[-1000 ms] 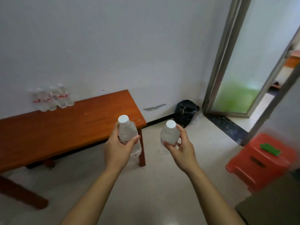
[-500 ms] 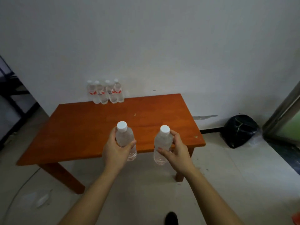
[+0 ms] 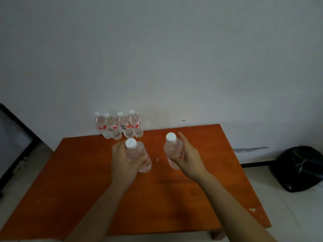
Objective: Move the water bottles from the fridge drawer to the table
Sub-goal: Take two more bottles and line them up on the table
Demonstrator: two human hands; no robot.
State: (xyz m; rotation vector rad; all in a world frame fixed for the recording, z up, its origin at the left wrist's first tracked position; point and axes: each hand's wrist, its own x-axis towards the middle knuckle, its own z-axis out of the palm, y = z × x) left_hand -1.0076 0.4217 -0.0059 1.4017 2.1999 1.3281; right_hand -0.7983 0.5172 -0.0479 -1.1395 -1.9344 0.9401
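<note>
— Where are we in the job?

— On the carry-and-set-down step, I'd say. Going from the left: four bottles [image 3: 118, 125] already stand in a tight cluster at the far edge of the worktop [image 3: 87, 180], close against the wall [image 3: 157, 49]. In front of them, the left hand [image 3: 125, 160] has its grip wrapped around the body of one bottle [image 3: 137, 155], white cap up, tilted a little toward the camera.

— And the other side?

— The right hand [image 3: 187, 158] is clasped around a second bottle [image 3: 173, 151], also cap up, near the middle of the worktop. Whether either base is touching the wood yet I cannot tell (the hands hide the bottoms).

— So what does the next move ask for?

— Probably bringing both forward to the group, standing them upright just beside it without knocking the four over, then letting go. The bottles are light, clear plastic, so a nudge could topple the row.

— Anything further right?

— Only a black bag [image 3: 300, 170] on the floor, well clear of the worktop.
</note>
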